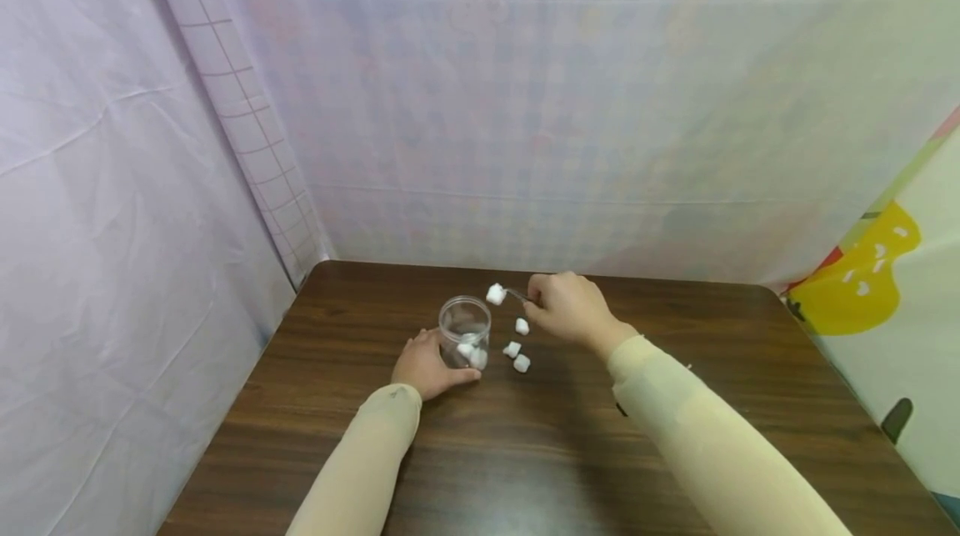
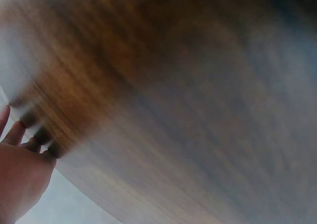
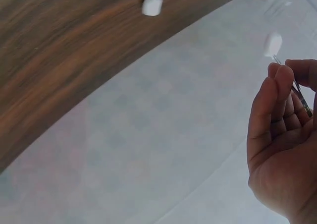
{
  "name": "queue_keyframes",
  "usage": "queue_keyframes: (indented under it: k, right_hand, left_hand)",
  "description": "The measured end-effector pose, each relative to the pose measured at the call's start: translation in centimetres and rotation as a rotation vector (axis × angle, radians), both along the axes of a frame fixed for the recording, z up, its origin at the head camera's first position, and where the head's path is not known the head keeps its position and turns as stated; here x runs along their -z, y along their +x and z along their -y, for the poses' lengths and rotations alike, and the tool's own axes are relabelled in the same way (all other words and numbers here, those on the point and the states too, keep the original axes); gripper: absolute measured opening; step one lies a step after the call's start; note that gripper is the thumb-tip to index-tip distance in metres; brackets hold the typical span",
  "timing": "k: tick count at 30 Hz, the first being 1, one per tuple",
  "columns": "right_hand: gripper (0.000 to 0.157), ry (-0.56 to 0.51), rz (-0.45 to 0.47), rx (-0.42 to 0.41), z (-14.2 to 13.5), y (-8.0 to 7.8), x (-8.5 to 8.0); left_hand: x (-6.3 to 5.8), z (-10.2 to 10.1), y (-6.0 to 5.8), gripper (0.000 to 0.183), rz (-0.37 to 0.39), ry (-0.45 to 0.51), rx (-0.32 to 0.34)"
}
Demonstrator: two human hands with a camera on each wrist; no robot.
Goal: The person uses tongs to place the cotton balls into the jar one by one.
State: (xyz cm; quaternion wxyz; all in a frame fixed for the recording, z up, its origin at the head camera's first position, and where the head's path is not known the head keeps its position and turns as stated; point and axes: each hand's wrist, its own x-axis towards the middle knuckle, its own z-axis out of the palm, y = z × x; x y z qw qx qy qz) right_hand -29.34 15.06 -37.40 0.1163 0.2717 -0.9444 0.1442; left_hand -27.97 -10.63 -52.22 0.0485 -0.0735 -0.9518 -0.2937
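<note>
On the table stands a clear jar (image 1: 465, 321), upright and without a lid, with several white cotton balls (image 1: 474, 355) at its bottom. My left hand (image 1: 427, 367) holds it from the left, thumb across its near side. In the left wrist view the fingers of that hand (image 2: 25, 177) show at the left edge, and the jar is out of sight. My right hand (image 1: 572, 304) pinches thin metal tweezers (image 3: 299, 92). Their tips grip one cotton ball (image 3: 273, 44), raised just right of the jar's rim in the head view.
Three loose cotton balls lie right of the jar: one far (image 1: 522, 326), one in the middle (image 1: 512, 349) and one near (image 1: 521, 363). The brown wooden table (image 1: 315, 428) ends at a pale curtain (image 1: 525, 102) behind and a white one (image 1: 112, 269) on the left.
</note>
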Motion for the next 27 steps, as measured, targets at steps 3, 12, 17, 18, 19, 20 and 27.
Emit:
queue_keyframes:
  k: [3,12,17,18,19,20,27]
  right_hand:
    - [0.012,0.003,-0.011,-0.025,1.0,0.4,-0.4]
    - [0.012,0.065,-0.040,-0.091,2.7,0.9,0.0]
    - [0.014,0.080,-0.033,-0.105,3.0,1.0,0.5]
    - [0.014,0.082,-0.033,-0.106,3.0,1.0,0.5]
    - [0.015,0.085,-0.033,-0.106,3.1,1.0,0.6]
    - [0.015,0.088,-0.034,-0.106,3.1,0.9,0.6]
    - [0.016,0.100,-0.037,-0.101,3.2,0.8,1.0]
  left_hand:
    - [0.1,0.0,-0.1,0.088,-0.005,0.000,0.001]
    - [0.3,0.0,-0.2,0.089,0.008,-0.003,-0.001]
    - [0.3,0.0,-0.2,0.090,0.004,-0.007,-0.003]
    - [0.3,0.0,-0.2,0.090,0.004,-0.008,-0.004]
    - [0.2,0.0,-0.1,0.091,0.004,-0.007,-0.005]
    - [0.2,0.0,-0.1,0.091,0.005,-0.006,-0.006]
    - [0.1,0.0,0.0,0.091,0.008,-0.003,-0.007]
